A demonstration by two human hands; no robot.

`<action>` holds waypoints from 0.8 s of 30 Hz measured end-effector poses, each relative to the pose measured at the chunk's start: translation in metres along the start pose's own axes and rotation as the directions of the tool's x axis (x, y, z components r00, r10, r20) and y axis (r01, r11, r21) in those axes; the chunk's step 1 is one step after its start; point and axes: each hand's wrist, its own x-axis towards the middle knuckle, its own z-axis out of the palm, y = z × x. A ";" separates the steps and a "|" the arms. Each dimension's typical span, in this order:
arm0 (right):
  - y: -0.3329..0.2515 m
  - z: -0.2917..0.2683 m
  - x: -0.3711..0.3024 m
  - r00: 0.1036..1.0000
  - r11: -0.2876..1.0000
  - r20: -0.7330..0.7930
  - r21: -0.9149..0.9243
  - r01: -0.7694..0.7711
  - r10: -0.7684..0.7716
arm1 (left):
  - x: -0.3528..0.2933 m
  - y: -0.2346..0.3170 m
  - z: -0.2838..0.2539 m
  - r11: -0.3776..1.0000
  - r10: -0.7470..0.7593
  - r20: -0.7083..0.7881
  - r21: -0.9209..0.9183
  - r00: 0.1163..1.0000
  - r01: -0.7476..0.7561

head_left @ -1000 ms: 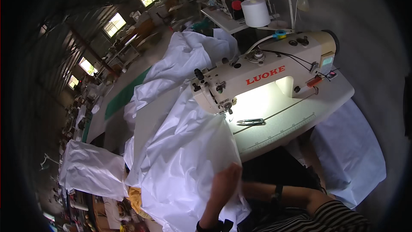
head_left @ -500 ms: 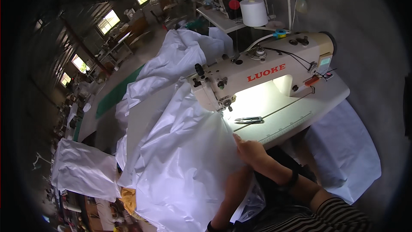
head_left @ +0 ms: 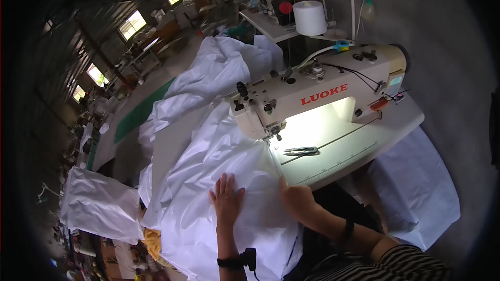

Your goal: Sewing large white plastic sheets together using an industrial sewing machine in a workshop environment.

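Note:
A large sheet of glossy white fabric lies in folds over the sewing table, its right edge running up under the needle of a white sewing machine. My left hand rests flat on the fabric with its fingers spread. At the fabric's right edge, just in front of the machine bed, my right hand is closed on the cloth; its fingertips are partly hidden. A pair of small metal thread snips lies on the lit machine bed, beyond my right hand.
A white thread cone stands behind the machine. More white fabric hangs at the right, and another white piece lies at the left. A yellow cloth shows below. Farther back are a green strip and cluttered tables.
My left hand has come out from beside the right forearm and moved left, onto the fabric with fingers spread. My right hand has shifted slightly toward me along the fabric edge.

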 end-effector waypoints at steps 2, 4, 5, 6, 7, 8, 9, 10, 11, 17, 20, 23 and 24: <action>0.005 0.004 0.020 0.998 1.000 -0.056 0.014 -0.018 0.019 | 0.024 -0.003 0.009 1.000 -0.009 0.037 -0.004 0.999 0.009; 0.006 0.003 0.038 1.000 0.998 -0.029 0.057 0.004 -0.003 | 0.040 -0.013 0.016 0.999 -0.001 -0.010 0.033 1.000 0.002; 0.008 0.002 0.046 1.000 1.000 0.005 0.016 -0.015 0.015 | 0.053 -0.009 0.017 1.000 -0.017 0.019 0.019 1.000 0.017; 0.006 0.005 0.054 1.000 1.000 0.005 0.017 -0.015 0.015 | 0.065 -0.009 0.015 1.000 -0.017 0.020 0.021 1.000 0.017; 0.006 0.009 0.062 0.999 0.999 -0.026 -0.031 -0.033 0.032 | 0.076 -0.010 0.015 1.000 -0.020 0.052 0.023 0.998 0.019; 0.006 0.013 0.069 0.997 0.996 -0.057 -0.077 -0.049 0.045 | 0.088 -0.013 0.017 0.999 -0.027 0.084 0.027 0.996 0.025; 0.008 0.013 0.075 0.997 0.996 -0.056 -0.077 -0.049 0.045 | 0.098 -0.014 0.018 1.000 -0.017 0.073 0.024 0.997 0.015; 0.012 0.013 0.081 0.998 0.997 -0.040 -0.061 -0.042 0.040 | 0.108 -0.015 0.020 1.000 -0.016 0.076 0.024 0.997 0.015; 0.014 0.012 0.084 0.999 0.998 -0.024 -0.044 -0.033 0.032 | 0.115 -0.016 0.022 0.999 -0.031 0.075 0.030 0.997 0.029; 0.015 0.031 0.075 0.999 1.000 -0.039 -0.009 -0.027 0.027 | 0.128 -0.031 0.034 0.997 -0.056 0.044 0.064 0.997 0.053; 0.013 0.025 0.078 0.999 0.999 -0.022 -0.014 -0.048 0.047 | 0.136 -0.029 0.036 0.997 -0.066 0.050 0.051 0.997 0.064; 0.016 0.029 0.088 0.997 0.999 -0.072 -0.011 -0.035 0.034 | 0.145 -0.027 0.032 0.996 -0.081 0.066 0.050 0.995 0.078; 0.016 0.029 0.091 0.996 0.999 -0.079 -0.010 -0.035 0.034 | 0.148 -0.029 0.030 0.994 -0.093 0.069 0.065 0.993 0.088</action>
